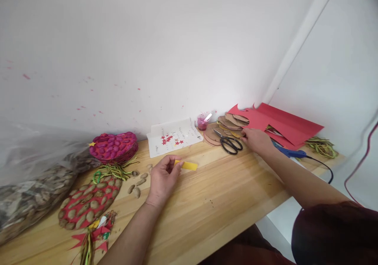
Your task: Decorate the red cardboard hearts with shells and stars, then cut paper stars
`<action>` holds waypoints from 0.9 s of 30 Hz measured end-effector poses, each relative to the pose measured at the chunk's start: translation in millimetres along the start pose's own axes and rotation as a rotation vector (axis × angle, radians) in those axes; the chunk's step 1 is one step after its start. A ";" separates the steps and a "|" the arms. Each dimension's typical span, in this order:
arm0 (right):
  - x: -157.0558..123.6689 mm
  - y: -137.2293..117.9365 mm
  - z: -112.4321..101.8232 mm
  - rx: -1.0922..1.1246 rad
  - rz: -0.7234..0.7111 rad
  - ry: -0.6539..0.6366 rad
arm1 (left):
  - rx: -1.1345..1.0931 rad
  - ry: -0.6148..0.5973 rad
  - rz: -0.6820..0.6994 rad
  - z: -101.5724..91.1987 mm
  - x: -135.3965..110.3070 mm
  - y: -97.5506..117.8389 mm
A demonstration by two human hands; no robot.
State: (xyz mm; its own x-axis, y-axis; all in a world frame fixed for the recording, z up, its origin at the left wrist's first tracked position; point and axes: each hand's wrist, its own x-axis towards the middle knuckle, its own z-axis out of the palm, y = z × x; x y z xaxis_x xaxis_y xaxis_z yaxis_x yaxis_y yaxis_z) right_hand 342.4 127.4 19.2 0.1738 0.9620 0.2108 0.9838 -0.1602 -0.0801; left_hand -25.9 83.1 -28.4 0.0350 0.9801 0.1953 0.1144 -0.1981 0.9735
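Between thumb and fingers, my left hand (165, 178) pinches a small strip of yellow paper (189, 165) above the wooden table. My right hand (257, 141) reaches to the back right, its fingers drawn together at a stack of brown cardboard pieces (233, 122). A yellow edge (236, 133) shows right by those fingertips; whether they grip it I cannot tell. Just left of that hand lies a pair of black-handled scissors (230, 143). Small red stars (167, 139) rest on a white sheet (153, 149) behind my left hand.
Peanuts cover a red piece (90, 202) at left, with loose peanuts (136, 193) beside it. Behind stand a pink-painted peanut piece (113, 147) and a plastic bag (35, 194). Red paper (292, 125), a blue corded tool (291, 152) and a pink cup (202, 122) are farther right.
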 end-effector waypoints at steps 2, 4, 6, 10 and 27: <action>-0.6 -11.6 -10.1 0.071 0.006 -0.026 | -0.081 0.006 -0.057 1.1 0.5 2.0; -4.1 -32.6 -20.6 0.180 -0.023 -0.066 | -0.161 0.019 -0.123 1.7 1.2 3.3; -10.9 -62.9 -26.5 0.345 -0.122 -0.162 | -0.233 0.036 -0.176 2.1 1.5 3.8; -28.2 -133.1 -16.3 0.746 -0.339 -0.445 | -0.320 0.053 -0.211 2.3 1.1 4.9; -38.2 -169.7 21.9 1.163 -0.300 -0.476 | -0.242 0.093 -0.248 -1.2 -0.3 10.8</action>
State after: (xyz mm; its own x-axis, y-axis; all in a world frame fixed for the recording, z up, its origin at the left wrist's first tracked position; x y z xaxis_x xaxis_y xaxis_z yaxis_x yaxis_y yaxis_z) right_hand 167.9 122.7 3.3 -0.3147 0.9490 0.0211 0.3246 0.1285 -0.9371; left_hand -25.8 80.7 -17.8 -0.0564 0.9971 -0.0514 -0.1308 0.0437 0.9905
